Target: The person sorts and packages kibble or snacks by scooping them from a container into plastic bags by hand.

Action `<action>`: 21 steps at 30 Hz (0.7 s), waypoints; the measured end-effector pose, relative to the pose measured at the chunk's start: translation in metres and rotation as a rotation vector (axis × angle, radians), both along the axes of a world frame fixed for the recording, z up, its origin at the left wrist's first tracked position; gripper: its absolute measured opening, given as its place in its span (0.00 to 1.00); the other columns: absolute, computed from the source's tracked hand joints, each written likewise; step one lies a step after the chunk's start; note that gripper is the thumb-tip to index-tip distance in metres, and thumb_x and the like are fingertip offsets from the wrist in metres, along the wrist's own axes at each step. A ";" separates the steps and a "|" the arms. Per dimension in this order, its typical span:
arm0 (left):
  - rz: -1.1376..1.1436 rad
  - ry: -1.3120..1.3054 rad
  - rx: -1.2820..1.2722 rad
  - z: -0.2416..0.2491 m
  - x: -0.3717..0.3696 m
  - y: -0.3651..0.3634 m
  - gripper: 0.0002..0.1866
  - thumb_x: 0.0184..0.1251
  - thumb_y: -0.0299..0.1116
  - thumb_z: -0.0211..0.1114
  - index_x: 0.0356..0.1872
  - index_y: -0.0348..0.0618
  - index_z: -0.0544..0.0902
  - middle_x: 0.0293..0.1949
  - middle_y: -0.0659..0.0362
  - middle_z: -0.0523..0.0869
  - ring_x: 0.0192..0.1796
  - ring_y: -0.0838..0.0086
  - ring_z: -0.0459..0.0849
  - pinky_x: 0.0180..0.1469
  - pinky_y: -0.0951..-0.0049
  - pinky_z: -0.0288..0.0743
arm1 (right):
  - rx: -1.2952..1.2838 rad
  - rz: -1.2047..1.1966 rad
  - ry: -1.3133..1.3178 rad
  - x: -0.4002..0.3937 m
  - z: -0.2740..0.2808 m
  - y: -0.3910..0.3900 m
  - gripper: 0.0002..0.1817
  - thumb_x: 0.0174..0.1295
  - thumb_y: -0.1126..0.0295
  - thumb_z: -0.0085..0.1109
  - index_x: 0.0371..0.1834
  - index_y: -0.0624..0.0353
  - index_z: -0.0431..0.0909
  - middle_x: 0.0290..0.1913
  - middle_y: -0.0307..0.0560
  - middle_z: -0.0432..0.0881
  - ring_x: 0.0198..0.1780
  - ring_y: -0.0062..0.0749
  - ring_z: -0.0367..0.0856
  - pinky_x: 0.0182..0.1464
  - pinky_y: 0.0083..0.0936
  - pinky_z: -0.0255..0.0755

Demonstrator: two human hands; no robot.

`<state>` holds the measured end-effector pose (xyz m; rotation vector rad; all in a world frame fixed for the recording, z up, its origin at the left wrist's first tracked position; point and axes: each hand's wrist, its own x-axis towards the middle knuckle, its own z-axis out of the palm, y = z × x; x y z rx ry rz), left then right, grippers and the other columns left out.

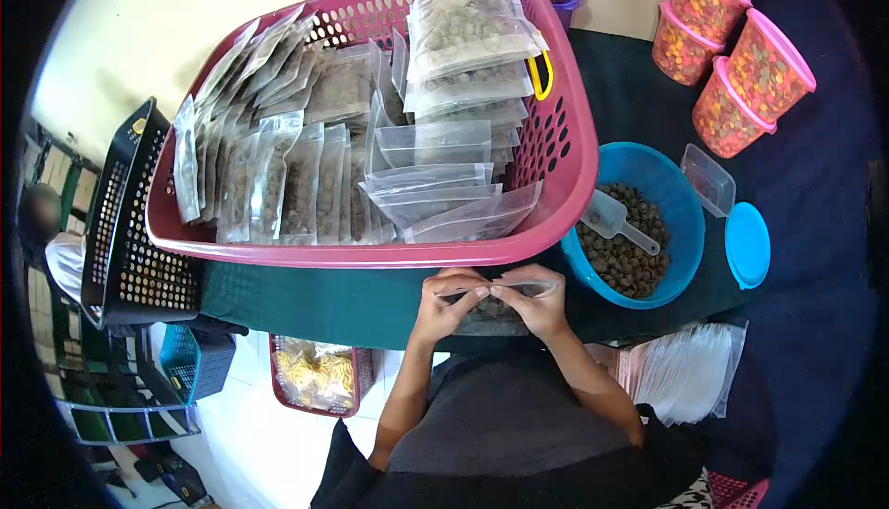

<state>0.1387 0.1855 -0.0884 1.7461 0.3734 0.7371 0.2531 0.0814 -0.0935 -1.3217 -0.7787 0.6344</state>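
A clear plastic bag [489, 316] with small brown pieces lies at the near edge of the table. Pinched along its top edge are the fingers of my left hand [446, 305] and my right hand [537, 301], thumbs almost meeting. Both hands are closed on it, and part of the bag is hidden behind them. To the right of my right hand stands a blue bowl [687, 268] of brown pieces [639, 222], with a clear scoop [619, 219] resting in it. Just beyond my hands sits a large pink basket [389, 255] packed with filled bags [468, 23].
A clear plastic tub [708, 180] and blue lid [747, 245] lie right of the bowl. Pink-lidded containers [708, 9] stand at the back right. Flat bags [685, 370] are stacked near my right elbow. Black crates [139, 222] stand left; a low basket [315, 375] holds yellow packets.
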 end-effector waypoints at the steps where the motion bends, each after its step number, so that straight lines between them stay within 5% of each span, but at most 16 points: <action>1: 0.050 0.006 0.021 0.002 -0.002 0.000 0.03 0.45 0.23 0.63 0.24 0.37 0.81 0.26 0.56 0.82 0.31 0.72 0.79 0.36 0.75 0.71 | 0.015 -0.016 0.029 -0.003 0.000 0.002 0.09 0.42 0.77 0.64 0.27 0.66 0.75 0.28 0.46 0.80 0.31 0.22 0.78 0.35 0.18 0.71; 12: 0.208 0.003 0.055 -0.020 -0.032 0.019 0.04 0.42 0.22 0.65 0.23 0.38 0.82 0.27 0.57 0.82 0.33 0.72 0.78 0.41 0.74 0.67 | 0.014 -0.208 0.091 -0.007 0.003 -0.001 0.10 0.40 0.80 0.64 0.23 0.61 0.70 0.27 0.42 0.77 0.29 0.20 0.75 0.34 0.16 0.68; 21: 0.273 -0.124 0.088 -0.028 -0.037 0.011 0.03 0.45 0.21 0.64 0.24 0.37 0.79 0.27 0.56 0.80 0.33 0.71 0.76 0.39 0.74 0.68 | 0.133 -0.055 0.317 0.005 -0.012 -0.010 0.06 0.48 0.78 0.59 0.29 0.64 0.72 0.28 0.42 0.77 0.30 0.19 0.73 0.35 0.17 0.67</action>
